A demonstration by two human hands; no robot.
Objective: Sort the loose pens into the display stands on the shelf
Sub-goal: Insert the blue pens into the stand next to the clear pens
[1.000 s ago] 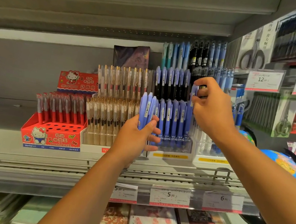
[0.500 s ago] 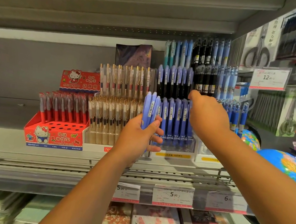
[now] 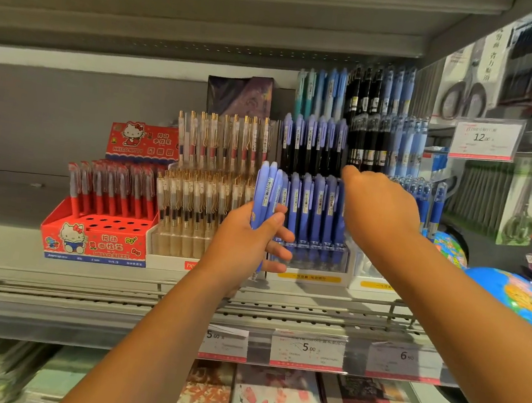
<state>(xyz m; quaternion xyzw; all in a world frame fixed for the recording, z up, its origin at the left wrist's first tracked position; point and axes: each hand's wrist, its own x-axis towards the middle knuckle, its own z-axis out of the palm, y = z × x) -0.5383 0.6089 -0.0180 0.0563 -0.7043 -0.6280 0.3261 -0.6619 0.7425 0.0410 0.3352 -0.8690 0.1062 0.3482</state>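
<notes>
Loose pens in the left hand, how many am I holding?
3 loose pens, all upright in the left hand: two side by side on the left, the third just right of them, its top lower. More may be hidden behind these.

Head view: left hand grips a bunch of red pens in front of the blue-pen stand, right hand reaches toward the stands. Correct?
Wrong colour. The head view shows the left hand gripping light blue pens, not red, in front of the blue-pen stand; the right hand reaches toward the stands. Red pens sit in the red stand, far left.
</notes>
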